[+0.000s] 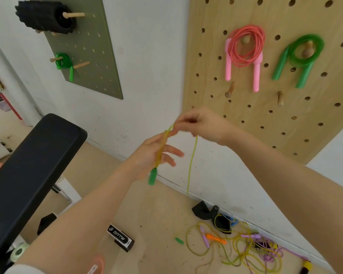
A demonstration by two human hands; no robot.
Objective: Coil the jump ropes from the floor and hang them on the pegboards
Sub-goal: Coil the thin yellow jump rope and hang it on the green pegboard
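A yellow-green jump rope [191, 163] with green handles runs between my two hands. My left hand [152, 155] holds the rope near one green handle [152, 176], which dangles below the palm. My right hand [198, 121] pinches the rope higher up, and a strand hangs from it down to the floor. The other green handle [179, 240] lies on the floor beside a tangled pile of ropes [244, 248]. On the wooden pegboard [297, 119] hang a coiled pink rope [246, 48] and a coiled green rope [303, 54]. The olive pegboard [99, 62] holds another green rope [64, 63].
A black padded bench [28, 167] stands at the left. A black foam roller [46, 16] sits on the olive board's pegs. A black box [120, 237] and a tape roll [18, 253] lie on the floor. Two bare pegs [230, 89] stick out of the wooden board.
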